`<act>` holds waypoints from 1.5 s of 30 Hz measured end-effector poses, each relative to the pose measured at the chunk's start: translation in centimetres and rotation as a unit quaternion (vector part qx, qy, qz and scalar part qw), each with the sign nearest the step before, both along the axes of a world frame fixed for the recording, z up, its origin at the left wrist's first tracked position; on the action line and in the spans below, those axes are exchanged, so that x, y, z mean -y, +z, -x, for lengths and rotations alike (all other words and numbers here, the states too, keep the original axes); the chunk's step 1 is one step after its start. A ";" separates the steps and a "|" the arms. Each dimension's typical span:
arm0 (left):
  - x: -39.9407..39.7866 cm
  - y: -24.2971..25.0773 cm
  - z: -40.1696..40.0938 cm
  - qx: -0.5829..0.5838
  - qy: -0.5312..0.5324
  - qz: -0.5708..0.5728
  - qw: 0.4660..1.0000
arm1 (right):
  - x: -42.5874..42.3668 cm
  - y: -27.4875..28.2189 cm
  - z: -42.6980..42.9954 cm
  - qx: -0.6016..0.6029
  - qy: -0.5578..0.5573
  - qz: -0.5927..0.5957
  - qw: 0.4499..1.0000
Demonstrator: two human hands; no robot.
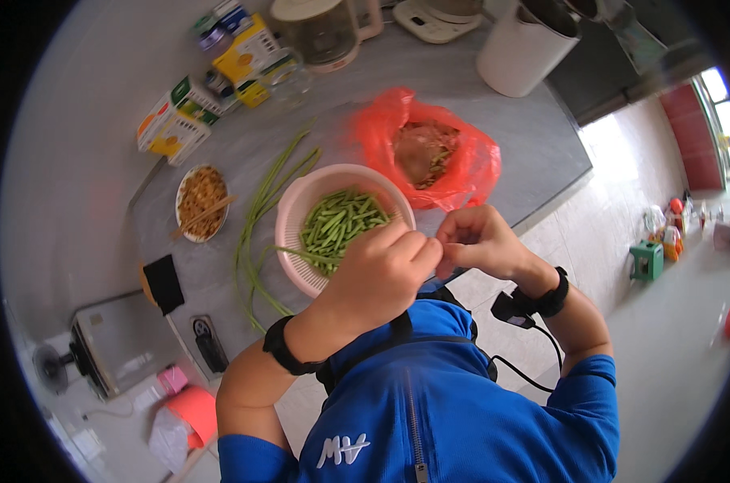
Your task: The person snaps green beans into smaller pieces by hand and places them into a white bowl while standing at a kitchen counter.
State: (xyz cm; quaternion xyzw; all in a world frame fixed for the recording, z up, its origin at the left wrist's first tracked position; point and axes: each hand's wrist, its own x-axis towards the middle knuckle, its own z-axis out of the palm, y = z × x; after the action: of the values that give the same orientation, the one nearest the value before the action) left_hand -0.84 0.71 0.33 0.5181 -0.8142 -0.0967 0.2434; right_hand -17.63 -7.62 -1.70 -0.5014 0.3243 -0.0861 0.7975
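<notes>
My left hand (380, 275) is closed over the near side of a pink plastic colander (285, 223), with a long green bean (298, 252) running from it across the rim. Thumb and fingertips of my right hand (479, 241) are pinched together, touching the left fingertips; whether something is between them is hidden. Short cut green beans (340, 220) lie in the colander. More long beans (257, 211) lie whole on the grey counter left of it. Behind the colander, to the right, an open red plastic bag (473, 145) holds bean scraps and other waste.
A bowl of food (202, 202) with chopsticks (203, 216) across it stands at the left. Boxes (174, 130), a glass jar (287, 78), a glass kettle (319, 36) and a white pitcher (519, 54) line the back. The counter's edge (552, 196) runs along the right.
</notes>
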 end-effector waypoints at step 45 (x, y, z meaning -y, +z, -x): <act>3.4 2.4 -1.9 -0.290 0.102 0.139 0.942 | 3.7 -2.8 -3.5 0.057 -0.096 -0.082 0.990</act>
State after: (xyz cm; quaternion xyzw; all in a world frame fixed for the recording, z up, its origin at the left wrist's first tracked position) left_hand 1.03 -2.73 2.69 0.5092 -0.6567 -0.1033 0.5467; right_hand -14.13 -11.36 -4.52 -0.3951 0.3314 -0.1638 0.8410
